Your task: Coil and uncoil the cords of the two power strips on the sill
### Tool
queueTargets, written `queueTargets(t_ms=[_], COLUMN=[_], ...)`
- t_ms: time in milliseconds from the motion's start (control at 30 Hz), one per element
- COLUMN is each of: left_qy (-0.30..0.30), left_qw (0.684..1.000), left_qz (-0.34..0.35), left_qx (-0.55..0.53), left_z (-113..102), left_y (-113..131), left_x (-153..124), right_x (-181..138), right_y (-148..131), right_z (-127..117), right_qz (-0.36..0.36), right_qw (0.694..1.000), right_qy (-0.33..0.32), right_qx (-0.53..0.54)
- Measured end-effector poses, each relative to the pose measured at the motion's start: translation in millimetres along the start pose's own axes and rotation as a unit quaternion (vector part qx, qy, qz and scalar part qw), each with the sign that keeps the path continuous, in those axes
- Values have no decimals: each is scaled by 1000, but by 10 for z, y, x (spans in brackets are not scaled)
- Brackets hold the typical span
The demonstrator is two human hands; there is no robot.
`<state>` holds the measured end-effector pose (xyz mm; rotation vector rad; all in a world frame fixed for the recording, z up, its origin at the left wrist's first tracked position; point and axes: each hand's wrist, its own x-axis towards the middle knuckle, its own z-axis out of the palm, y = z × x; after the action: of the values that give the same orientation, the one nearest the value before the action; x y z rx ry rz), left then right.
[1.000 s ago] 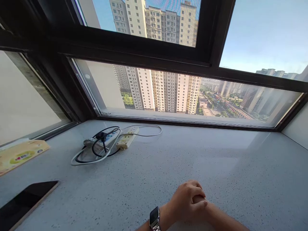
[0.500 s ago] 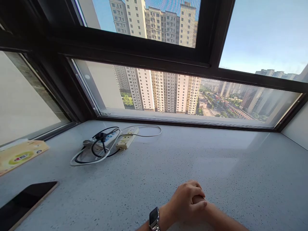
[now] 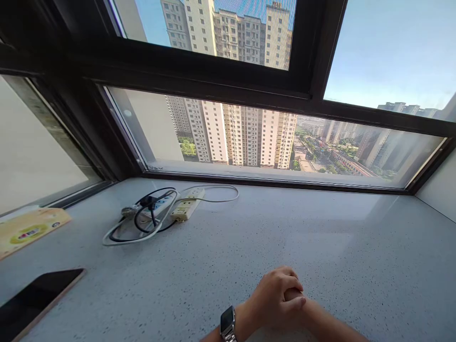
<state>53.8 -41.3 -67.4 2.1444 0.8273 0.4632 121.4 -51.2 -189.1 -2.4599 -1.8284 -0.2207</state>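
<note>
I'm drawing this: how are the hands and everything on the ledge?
Left hand: closed over right hand
Right hand: mostly hidden
Watch: worn, screen dark
Phone: flat, screen dark
Cords: looped, crossing
Cream power strip: some sockets empty
Blue-white strip: partly covered
Yellow packet: partly out of view

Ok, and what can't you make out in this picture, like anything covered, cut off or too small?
All in the head view:
Right hand: mostly hidden beneath the left hand; its fingers can't be made out.
Phone: cut off by the left edge.
Yellow pack: cut off by the left edge; print too blurred to read.
Blue-and-white power strip: partly covered by a black plug and cables.
Cream power strip: markings too small to read.
</note>
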Motion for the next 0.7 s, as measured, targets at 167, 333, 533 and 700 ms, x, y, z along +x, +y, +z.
queueTargets(t_ms=[167, 333, 533, 700], left_qy=[-2, -6, -7, -6], left_qw=[1000, 1000, 1000, 1000], left_qz=[2, 1, -3, -1], left_qx=[5, 6, 5, 4], left_z=[1, -1, -22, -22], left_y=[-9, -11, 15, 22], left_x=[2, -12, -12, -9], right_x=[-6, -13, -27, -29], right_y=[16, 20, 7, -9], right_z=[-24, -50, -75, -93], right_qz=[-5, -4, 10, 22], right_qw=[1000, 1000, 1000, 1000], right_qy=[-3, -1, 7, 15], right_qx=[5, 10, 9, 10])
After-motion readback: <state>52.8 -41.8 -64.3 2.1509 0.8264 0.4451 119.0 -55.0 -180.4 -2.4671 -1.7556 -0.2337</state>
